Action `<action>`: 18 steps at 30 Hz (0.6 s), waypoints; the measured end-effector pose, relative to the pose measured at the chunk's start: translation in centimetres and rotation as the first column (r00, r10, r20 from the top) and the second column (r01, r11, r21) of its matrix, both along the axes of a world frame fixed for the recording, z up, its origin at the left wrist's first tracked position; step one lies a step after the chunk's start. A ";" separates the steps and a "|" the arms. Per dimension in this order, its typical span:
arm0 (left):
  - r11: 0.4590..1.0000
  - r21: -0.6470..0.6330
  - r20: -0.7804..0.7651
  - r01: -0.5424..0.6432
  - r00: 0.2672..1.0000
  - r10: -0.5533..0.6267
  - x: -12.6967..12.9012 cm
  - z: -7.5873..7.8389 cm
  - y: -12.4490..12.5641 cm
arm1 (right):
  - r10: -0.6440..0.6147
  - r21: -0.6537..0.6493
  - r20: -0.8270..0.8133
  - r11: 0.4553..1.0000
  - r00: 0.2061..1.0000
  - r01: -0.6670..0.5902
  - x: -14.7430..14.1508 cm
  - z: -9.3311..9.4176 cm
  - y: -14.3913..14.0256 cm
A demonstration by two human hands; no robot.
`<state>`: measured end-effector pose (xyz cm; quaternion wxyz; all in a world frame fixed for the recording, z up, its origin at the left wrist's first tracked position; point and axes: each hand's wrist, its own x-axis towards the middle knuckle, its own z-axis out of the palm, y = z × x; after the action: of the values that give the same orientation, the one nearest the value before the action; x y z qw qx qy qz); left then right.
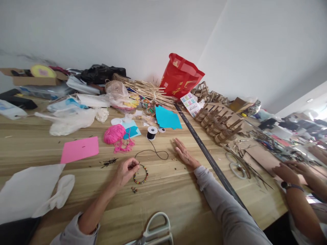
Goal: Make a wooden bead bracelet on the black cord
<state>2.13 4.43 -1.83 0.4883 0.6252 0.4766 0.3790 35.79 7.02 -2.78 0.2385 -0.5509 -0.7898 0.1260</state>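
Black cord runs from its spool to the bead bracelet on the desk, where I see my left hand pinching the strand's end in a tight grip while my right hand lies spread flat, steadying.

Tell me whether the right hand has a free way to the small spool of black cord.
Probably yes. The right hand lies flat and open on the wooden table, and the small spool of black cord stands just beyond it with only bare wood and loose cord between.
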 end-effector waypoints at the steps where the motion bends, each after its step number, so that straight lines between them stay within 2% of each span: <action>1: 1.000 -0.003 0.007 0.003 1.000 -0.003 0.0 0.0 0.0 | 0.035 -0.010 0.016 0.999 0.999 -0.035 -0.1 0.1 0.6; 4: 1.000 0.002 0.019 0.013 1.000 -0.013 0.0 -0.2 0.0 | 0.164 -0.011 0.061 0.986 0.985 -0.164 -0.8 0.5 0.9; 9: 1.000 0.011 0.013 0.018 1.000 -0.018 -0.1 -0.3 0.0 | 0.289 -0.032 0.042 0.957 0.956 -0.288 -1.7 1.0 -2.6; 14: 0.999 0.041 -0.016 0.025 1.000 -0.024 -0.1 -0.3 0.0 | 0.322 -0.081 0.065 0.945 0.945 -0.317 -2.2 1.2 -6.4; 18: 0.999 0.042 -0.031 0.018 0.999 -0.017 -0.2 -0.5 0.0 | 0.327 -0.078 0.061 0.944 0.943 -0.322 -3.1 1.2 -7.8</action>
<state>1.97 4.40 -2.36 0.4711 0.6452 0.4703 0.3750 32.74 -0.80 -1.60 0.1668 -0.4254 -0.8732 0.1697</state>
